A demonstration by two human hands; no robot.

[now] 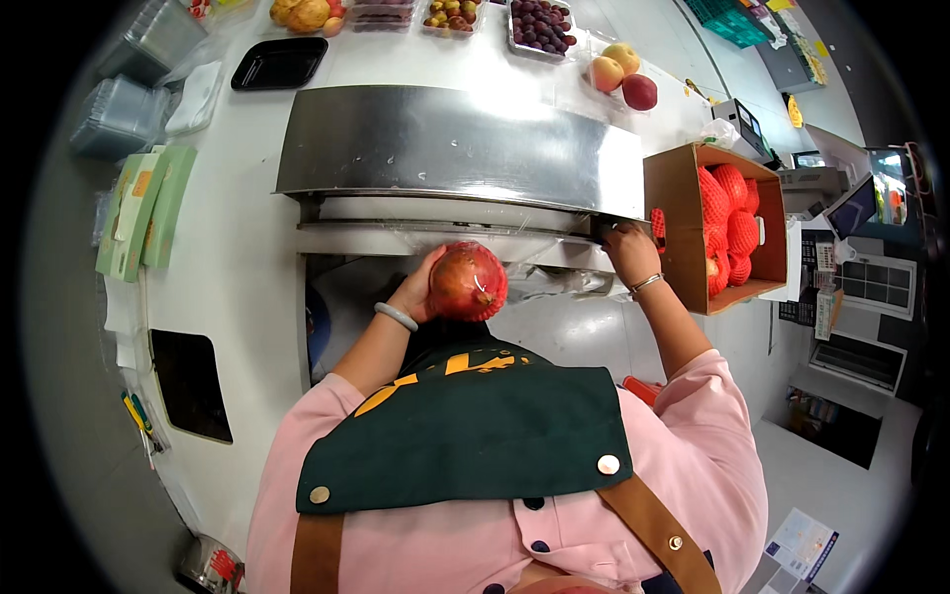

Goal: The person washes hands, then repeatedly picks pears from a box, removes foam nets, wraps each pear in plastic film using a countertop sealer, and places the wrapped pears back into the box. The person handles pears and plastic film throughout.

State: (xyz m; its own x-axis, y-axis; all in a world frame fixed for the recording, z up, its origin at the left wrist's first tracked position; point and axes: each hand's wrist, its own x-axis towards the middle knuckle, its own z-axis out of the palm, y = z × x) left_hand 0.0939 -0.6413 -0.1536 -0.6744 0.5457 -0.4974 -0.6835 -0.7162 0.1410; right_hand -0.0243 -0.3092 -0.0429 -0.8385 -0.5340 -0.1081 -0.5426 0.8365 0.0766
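My left hand (424, 291) holds a large red pomegranate (466, 281) from its left side. A red foam net shows along the fruit's right edge, and shiny clear film seems to cover it. My right hand (631, 252) is at the right end of the metal film wrapping machine (460, 145), fingers bent down at its front slot. Whatever those fingertips touch is hidden. Clear plastic film (512, 245) stretches along the machine's front, between the fruit and my right hand. Some crumpled film (557, 284) hangs below the front edge.
Beside my right hand stands a cardboard box (675, 223) of fruit in red foam nets (742, 234). Behind the machine are a black tray (280, 64), grapes (542, 28) and peaches (606, 73). Green boxes (169, 208) and clear containers (119, 115) lie left.
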